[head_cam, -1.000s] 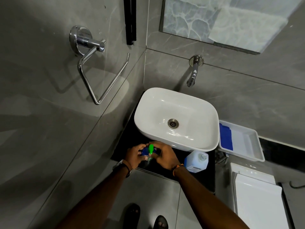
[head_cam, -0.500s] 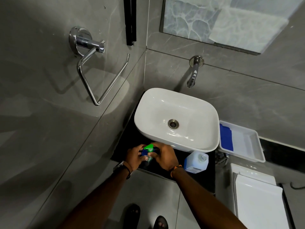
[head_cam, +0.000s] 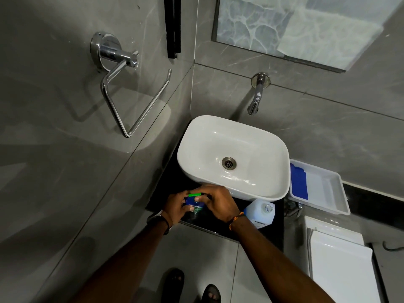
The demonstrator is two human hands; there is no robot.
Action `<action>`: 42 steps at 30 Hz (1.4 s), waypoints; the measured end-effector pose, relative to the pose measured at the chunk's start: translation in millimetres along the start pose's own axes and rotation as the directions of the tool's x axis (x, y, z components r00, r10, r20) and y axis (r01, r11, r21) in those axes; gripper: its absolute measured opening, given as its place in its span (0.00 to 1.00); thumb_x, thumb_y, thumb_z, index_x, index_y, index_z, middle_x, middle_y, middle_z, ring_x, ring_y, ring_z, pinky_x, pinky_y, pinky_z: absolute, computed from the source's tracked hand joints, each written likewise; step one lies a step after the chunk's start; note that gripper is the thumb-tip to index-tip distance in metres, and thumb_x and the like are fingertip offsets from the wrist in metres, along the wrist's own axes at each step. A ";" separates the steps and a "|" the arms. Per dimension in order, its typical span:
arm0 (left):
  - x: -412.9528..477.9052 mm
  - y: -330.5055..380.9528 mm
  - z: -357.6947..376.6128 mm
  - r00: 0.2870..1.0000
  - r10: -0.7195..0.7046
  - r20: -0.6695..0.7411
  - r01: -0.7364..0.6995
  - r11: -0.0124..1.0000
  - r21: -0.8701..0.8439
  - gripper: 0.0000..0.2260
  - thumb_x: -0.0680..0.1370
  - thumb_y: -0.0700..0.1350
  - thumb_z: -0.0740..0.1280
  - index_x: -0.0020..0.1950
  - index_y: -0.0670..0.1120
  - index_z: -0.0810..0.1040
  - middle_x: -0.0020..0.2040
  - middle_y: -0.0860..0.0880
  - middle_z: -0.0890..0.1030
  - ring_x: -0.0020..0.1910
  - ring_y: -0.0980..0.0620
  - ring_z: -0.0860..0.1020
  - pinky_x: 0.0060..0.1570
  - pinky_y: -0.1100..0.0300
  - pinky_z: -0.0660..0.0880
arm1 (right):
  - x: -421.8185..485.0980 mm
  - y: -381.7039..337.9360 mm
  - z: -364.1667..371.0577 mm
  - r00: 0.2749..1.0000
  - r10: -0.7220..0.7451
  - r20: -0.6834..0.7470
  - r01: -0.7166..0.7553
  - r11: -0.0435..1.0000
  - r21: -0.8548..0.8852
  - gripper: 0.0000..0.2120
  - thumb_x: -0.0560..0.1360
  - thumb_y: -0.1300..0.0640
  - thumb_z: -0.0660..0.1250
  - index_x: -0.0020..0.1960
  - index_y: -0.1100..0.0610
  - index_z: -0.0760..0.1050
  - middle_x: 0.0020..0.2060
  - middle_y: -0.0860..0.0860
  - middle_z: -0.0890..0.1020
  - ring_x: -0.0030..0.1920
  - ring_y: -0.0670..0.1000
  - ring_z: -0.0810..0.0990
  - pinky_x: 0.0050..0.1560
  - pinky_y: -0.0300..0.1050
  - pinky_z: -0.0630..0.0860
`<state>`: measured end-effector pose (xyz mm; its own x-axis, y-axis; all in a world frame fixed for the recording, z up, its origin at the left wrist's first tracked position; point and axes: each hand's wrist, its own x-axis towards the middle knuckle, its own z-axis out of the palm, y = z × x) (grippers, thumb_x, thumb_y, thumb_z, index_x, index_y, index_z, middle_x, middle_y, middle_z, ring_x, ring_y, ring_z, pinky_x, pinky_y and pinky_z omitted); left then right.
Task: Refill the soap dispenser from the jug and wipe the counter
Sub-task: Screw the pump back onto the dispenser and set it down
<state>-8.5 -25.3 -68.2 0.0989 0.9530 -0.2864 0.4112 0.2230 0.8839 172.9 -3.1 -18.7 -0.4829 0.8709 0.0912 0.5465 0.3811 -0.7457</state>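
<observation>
A small blue soap dispenser with a green pump top stands on the black counter in front of the white basin. My left hand grips its body from the left. My right hand is closed over the pump top from the right. A translucent jug of bluish liquid, its cap off and mouth open, stands on the counter just right of my right wrist. A blue cloth lies in a white tray.
The white basin fills most of the counter, with a wall tap above it. The white tray sits to the right, a toilet cistern below it. A chrome towel ring juts from the left wall.
The green pump top has turned between my fingers, from pointing up to lying sideways. Both hands stay at the dispenser; the jug has not moved.
</observation>
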 end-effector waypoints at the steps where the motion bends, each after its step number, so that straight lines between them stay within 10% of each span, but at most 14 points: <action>1: -1.2 0.0 0.2 1.000 0.005 -0.008 -0.005 1.000 0.011 0.24 0.72 0.29 0.72 0.67 0.38 0.74 0.61 0.40 0.81 0.59 0.42 0.81 0.62 0.44 0.77 | 2.7 -2.2 -1.2 0.999 -0.039 0.024 0.040 0.999 -0.025 0.11 0.80 0.54 0.69 0.61 0.46 0.83 0.55 0.42 0.85 0.55 0.41 0.83 0.57 0.36 0.79; 13: -14.6 -7.5 -25.3 0.991 0.064 -0.115 -0.058 0.997 0.051 0.20 0.72 0.40 0.67 0.63 0.36 0.76 0.57 0.37 0.81 0.57 0.41 0.81 0.59 0.46 0.78 | 42.5 -21.8 11.1 0.978 -0.131 0.162 0.142 0.988 -0.057 0.19 0.71 0.72 0.64 0.54 0.56 0.84 0.52 0.53 0.86 0.52 0.54 0.84 0.55 0.50 0.81; 15: -19.0 -10.7 -27.6 0.985 0.027 -0.169 -0.026 1.000 0.008 0.20 0.74 0.44 0.67 0.64 0.37 0.75 0.57 0.40 0.81 0.55 0.45 0.80 0.56 0.58 0.79 | 51.3 -29.3 18.0 0.975 -0.160 0.157 0.172 0.983 -0.065 0.20 0.69 0.73 0.63 0.53 0.57 0.84 0.51 0.54 0.86 0.50 0.55 0.84 0.54 0.49 0.81; 18: -22.1 -14.9 -28.6 0.963 0.038 -0.267 -0.049 0.998 -0.033 0.27 0.72 0.57 0.62 0.63 0.40 0.76 0.53 0.49 0.79 0.49 0.55 0.78 0.45 0.79 0.72 | 63.2 -38.2 26.6 0.971 -0.178 0.159 0.193 0.978 -0.083 0.19 0.68 0.71 0.62 0.52 0.58 0.84 0.50 0.55 0.86 0.49 0.56 0.84 0.53 0.47 0.80; 26: -7.8 -25.0 -32.0 0.889 -0.066 -0.452 -0.028 0.980 -0.196 0.54 0.59 0.84 0.52 0.63 0.41 0.77 0.51 0.49 0.80 0.47 0.52 0.80 0.42 0.73 0.72 | 94.3 -52.0 38.9 0.968 -0.144 0.203 0.170 0.978 -0.119 0.19 0.70 0.70 0.63 0.56 0.59 0.84 0.54 0.57 0.86 0.53 0.59 0.84 0.55 0.53 0.82; 32: -3.5 -25.8 -33.7 0.776 -0.212 -0.594 0.102 0.972 -0.214 0.31 0.76 0.65 0.61 0.66 0.41 0.76 0.59 0.41 0.82 0.57 0.42 0.81 0.55 0.47 0.79 | 113.6 -58.4 48.2 0.974 -0.112 0.198 0.134 0.986 -0.100 0.16 0.74 0.64 0.62 0.56 0.59 0.84 0.54 0.57 0.86 0.52 0.58 0.85 0.56 0.51 0.82; 42: 3.4 -35.3 -33.5 0.781 -0.216 -0.586 0.178 0.976 -0.124 0.18 0.81 0.41 0.63 0.72 0.42 0.70 0.67 0.40 0.77 0.65 0.41 0.76 0.65 0.45 0.74 | 124.1 -48.0 45.0 0.959 -0.150 0.241 0.172 0.983 -0.069 0.16 0.74 0.71 0.66 0.58 0.59 0.84 0.55 0.55 0.86 0.55 0.56 0.85 0.57 0.39 0.76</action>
<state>-53.0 -23.0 -87.9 -0.5431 0.8160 -0.1980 0.3068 0.4124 0.8578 55.9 72.8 -1.3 -0.7101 0.7029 0.0406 0.5016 0.5455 -0.6714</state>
